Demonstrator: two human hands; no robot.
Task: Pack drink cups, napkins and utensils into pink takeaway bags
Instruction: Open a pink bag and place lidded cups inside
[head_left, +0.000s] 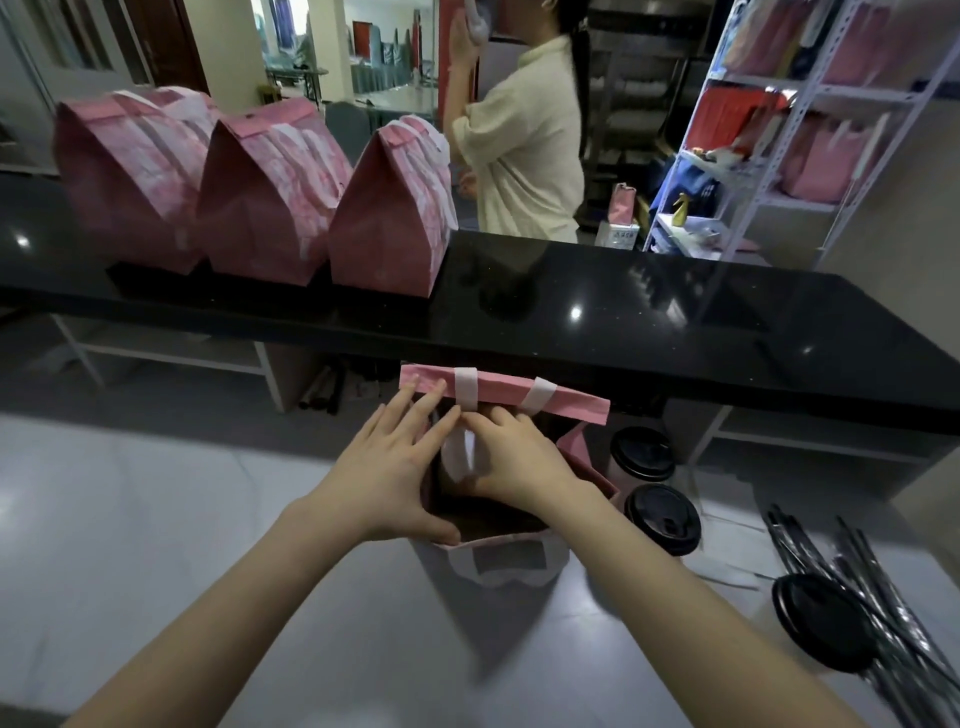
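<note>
An open pink takeaway bag with white handles stands on the white table in front of me. My left hand lies over the bag's left rim, fingers straight against the far flap, thumb on the near edge. My right hand reaches into the bag's mouth, fingers curled over a white handle strap. What lies inside the bag is hidden. Two drink cups with black lids stand just right of the bag. Wrapped utensils lie at the far right beside another black lid. White napkins lie under them.
Three closed pink bags stand in a row on the black counter beyond. A person in a cream shirt stands behind it. A metal shelf with more pink bags is at the back right.
</note>
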